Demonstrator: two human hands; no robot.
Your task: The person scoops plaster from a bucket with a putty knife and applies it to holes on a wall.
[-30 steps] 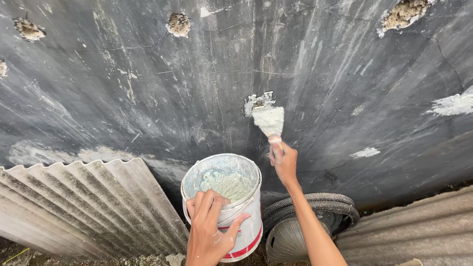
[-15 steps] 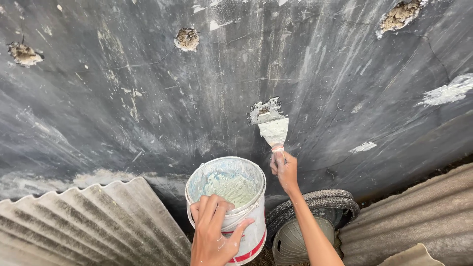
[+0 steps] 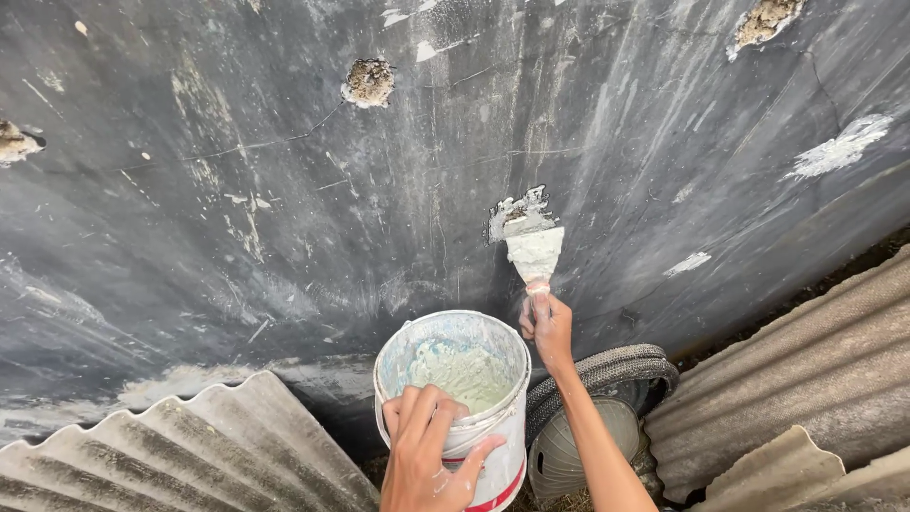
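Against the dark grey wall (image 3: pixel 284 218), seen from the head camera, the right hand (image 3: pixel 548 327) was closed around the handle of a putty knife (image 3: pixel 536 254), its wide blade coated in pale filler and pressed flat to the wall. Just above the blade's upper edge sat a fresh whitish patch (image 3: pixel 517 210) of filler, touching the tool. Below and to the left of that hand, the left hand (image 3: pixel 427 455) gripped the near rim of a white bucket (image 3: pixel 453 379), fingers curled over the edge and thumb spread along the outside, where a red band showed near the bottom. Greenish-white filler lay inside the bucket, smeared up its inner wall. Rough, crumbly holes (image 3: pixel 368 82) dotted the wall higher up, well apart from the knife, and other white smears (image 3: pixel 839 147) marked it on the right. Corrugated sheets (image 3: pixel 180 455) leaned at the lower left and lower right, and a coiled dark hose (image 3: pixel 616 370) lay just beside the right forearm, behind the bucket.
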